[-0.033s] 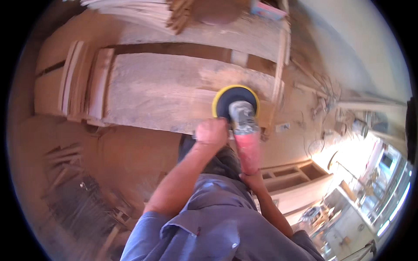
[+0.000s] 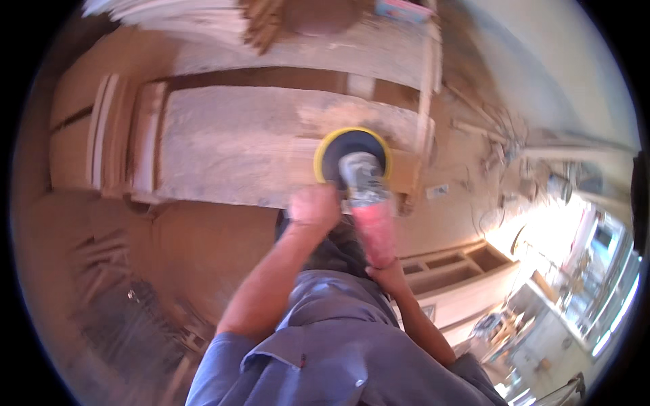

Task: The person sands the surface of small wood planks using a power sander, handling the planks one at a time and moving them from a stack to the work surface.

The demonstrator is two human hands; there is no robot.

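Both hands are on a disc sander with a red body, a worn grey head and a black disc with a yellow rim. My left hand is closed in a fist beside the sander's head, around its side grip, which the fingers mostly hide. Around the rear end of the red body my right hand is wrapped. The disc lies over a light brown wooden board near the right end of the dusty workbench top. The disc covers part of that board.
Stacked boards stand at the bench's left end. Far back lie more wood pieces and a pink and blue box. A wooden frame with compartments sits at right. Scrap wood lies on the floor at left.
The sander and both hands have moved slightly left over the bench, and the whole view has shifted a little too. Both hands keep their hold.
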